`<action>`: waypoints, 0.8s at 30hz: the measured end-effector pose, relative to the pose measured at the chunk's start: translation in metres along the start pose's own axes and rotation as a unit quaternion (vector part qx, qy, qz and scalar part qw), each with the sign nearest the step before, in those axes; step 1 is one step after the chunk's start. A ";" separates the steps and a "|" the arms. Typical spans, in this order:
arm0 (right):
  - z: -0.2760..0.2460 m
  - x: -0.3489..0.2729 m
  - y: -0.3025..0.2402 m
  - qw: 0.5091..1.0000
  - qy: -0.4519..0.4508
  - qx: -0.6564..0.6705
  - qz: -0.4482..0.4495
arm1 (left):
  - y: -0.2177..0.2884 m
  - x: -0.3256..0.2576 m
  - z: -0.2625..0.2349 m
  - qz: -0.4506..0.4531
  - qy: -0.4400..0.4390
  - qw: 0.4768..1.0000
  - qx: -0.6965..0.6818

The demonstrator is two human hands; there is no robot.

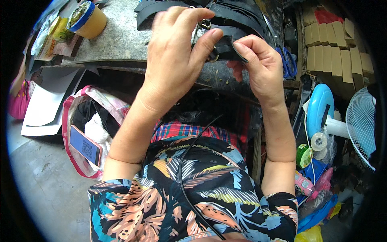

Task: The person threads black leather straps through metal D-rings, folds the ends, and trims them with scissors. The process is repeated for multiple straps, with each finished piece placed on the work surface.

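Observation:
Above the near edge of the worktable, a black belt (229,46) with a metal buckle (205,24) is between my hands. My left hand (173,52) curls its thumb and index finger around the buckle end, with a gap between their tips where metal shows. Its other fingers are slightly blurred. My right hand (260,64) pinches the black strap between thumb and bent index finger, its lower fingers curled beneath. Beyond my hands, several more black belts (242,18) lie in a curved pile on the tabletop; my left hand hides part of them.
A tub with a blue rim (90,22) stands on the grey tabletop (121,40) at left. Blue-handled scissors (288,62) are right of my right hand. Cardboard pieces (330,60) and a fan (360,125) are farther right. A phone (85,145) rests on a bag (68,117) at lower left.

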State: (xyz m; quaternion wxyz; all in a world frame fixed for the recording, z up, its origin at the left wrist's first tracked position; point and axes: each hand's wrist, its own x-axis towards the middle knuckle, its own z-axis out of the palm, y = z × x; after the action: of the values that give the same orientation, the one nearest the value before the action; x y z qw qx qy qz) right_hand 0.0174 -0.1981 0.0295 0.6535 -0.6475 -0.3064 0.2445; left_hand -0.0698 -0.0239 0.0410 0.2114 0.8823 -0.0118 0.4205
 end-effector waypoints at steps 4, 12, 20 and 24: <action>0.011 -0.003 0.003 0.978 0.057 -0.161 -0.117 | 0.021 -0.016 -0.011 -0.140 -0.123 0.972 -0.143; 0.011 -0.005 0.011 0.998 0.022 -0.037 -0.043 | 0.005 -0.024 0.004 -0.185 -0.161 0.911 -0.331; 0.005 0.002 0.003 0.975 -0.047 -0.185 -0.114 | 0.009 -0.026 0.008 -0.160 -0.102 0.961 -0.200; 0.007 -0.002 -0.002 0.870 0.001 -0.411 -0.270 | 0.008 -0.026 0.021 -0.021 -0.041 0.998 -0.050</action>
State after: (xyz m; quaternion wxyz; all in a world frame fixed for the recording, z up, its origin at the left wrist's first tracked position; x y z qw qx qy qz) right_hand 0.0110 -0.1946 0.0316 0.3690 -0.7497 -0.5418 -0.0905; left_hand -0.0731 -0.0430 0.0128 0.2636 0.8870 -0.0231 0.3784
